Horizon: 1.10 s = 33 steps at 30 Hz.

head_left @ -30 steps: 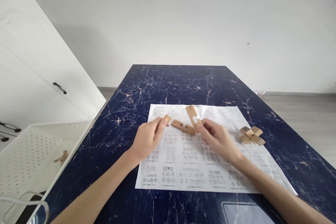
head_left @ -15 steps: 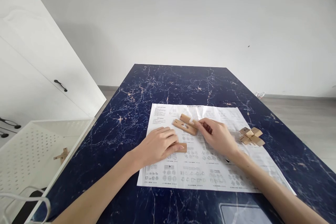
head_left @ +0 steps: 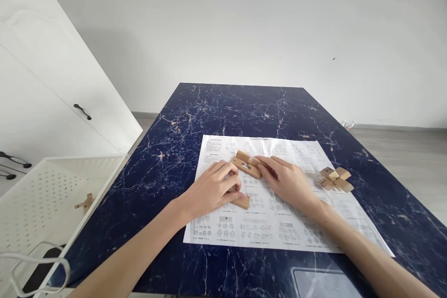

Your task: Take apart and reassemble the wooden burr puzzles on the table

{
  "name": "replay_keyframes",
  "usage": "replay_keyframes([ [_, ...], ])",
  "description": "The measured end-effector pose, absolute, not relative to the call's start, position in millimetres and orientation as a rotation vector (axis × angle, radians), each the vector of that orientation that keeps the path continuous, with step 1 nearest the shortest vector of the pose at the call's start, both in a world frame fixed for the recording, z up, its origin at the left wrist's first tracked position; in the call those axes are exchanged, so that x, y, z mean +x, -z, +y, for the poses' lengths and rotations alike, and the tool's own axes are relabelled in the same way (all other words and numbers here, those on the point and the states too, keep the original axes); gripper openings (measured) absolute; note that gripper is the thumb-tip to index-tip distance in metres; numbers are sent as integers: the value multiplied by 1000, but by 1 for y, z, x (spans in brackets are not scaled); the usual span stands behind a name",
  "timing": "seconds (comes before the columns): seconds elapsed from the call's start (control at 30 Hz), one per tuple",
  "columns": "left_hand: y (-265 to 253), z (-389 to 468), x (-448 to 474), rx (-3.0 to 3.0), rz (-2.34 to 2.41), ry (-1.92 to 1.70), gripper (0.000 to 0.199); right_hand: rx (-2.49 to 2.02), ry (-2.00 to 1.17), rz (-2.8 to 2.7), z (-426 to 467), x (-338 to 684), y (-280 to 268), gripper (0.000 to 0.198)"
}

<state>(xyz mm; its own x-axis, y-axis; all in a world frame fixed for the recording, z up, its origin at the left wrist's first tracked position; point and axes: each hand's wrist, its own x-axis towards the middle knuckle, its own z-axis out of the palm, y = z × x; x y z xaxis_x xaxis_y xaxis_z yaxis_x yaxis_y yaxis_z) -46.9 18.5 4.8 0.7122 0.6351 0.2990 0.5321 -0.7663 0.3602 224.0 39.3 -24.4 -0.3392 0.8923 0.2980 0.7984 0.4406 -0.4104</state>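
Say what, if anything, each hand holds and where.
Right hand: farthest wooden block, by its right end. Left hand: thumb on nearest block; grip unclear.

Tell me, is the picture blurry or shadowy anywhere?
In the head view, soft light leaves a faint shadow on the wall beside the white cabinet; there too, the paper has print too small to read, but left hand and right hand look fairly clear.
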Motion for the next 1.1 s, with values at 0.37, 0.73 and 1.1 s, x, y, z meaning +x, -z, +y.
replay_keyframes([
  [0.37,-3,18,-46,2609,981,-594,25,-1428,-213,-2203,40,224,30,34],
  [0.73,-5,17,-44,2629,1023,-602,34,-1146,-289,-2368,31,216,18,38],
  [1.1,-2,11,-33,2731,810,-383,59,-1264,-473,-2213,30,214,20,36],
])
